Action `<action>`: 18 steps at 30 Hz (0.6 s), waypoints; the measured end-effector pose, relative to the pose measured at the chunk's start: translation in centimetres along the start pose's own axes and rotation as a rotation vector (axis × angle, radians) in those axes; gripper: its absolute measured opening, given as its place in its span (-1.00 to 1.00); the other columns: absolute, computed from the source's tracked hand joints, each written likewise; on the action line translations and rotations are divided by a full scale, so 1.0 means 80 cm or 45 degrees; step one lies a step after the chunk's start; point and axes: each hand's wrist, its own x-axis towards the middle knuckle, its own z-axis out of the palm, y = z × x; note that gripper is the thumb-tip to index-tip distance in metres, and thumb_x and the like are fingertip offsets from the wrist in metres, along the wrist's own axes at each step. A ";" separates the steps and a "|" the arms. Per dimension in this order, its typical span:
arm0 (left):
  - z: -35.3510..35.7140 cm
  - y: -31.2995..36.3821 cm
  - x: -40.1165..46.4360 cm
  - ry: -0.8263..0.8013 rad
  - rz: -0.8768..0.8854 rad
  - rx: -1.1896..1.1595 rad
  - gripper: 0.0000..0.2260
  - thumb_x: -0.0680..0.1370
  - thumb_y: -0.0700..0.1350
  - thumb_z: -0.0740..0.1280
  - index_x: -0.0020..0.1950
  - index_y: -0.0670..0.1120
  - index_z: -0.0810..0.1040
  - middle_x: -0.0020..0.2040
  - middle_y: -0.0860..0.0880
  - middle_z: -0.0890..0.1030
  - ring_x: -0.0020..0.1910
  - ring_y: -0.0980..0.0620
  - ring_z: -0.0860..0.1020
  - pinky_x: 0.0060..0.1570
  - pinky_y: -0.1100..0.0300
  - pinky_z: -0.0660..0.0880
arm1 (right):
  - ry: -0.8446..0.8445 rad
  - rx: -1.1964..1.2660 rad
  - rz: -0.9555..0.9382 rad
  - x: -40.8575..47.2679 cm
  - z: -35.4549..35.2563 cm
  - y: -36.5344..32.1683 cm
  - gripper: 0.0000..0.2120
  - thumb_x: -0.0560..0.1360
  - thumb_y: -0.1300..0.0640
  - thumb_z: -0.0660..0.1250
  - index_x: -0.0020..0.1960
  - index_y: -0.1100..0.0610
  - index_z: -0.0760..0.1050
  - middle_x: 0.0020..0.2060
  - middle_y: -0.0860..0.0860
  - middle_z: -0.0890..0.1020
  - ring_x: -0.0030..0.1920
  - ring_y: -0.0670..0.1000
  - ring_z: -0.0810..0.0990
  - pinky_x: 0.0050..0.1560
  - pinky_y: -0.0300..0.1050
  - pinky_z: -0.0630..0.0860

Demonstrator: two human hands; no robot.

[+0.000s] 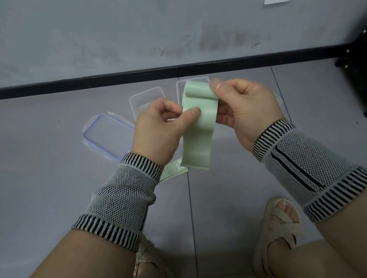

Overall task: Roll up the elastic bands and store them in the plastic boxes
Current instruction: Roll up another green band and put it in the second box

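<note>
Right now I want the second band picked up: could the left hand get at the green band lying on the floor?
Probably not yet: the left hand pinches the held band with the right hand. The floor band lies clear below its wrist.

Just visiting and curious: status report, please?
Left hand and right hand both pinch green elastic band, top curled over. Plastic boxes open on floor beyond. Nothing in the way.
</note>
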 end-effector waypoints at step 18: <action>-0.006 0.013 -0.001 0.017 -0.038 -0.066 -0.83 0.34 -0.02 0.39 -0.35 -0.05 0.45 -0.29 -0.16 0.44 -0.24 -0.08 0.41 -0.07 -0.20 0.49 | -0.066 -0.262 -0.071 0.002 -0.005 0.004 -0.89 0.51 0.13 0.37 -0.15 0.15 0.53 -0.17 0.18 0.68 -0.13 0.17 0.68 -0.06 0.13 0.63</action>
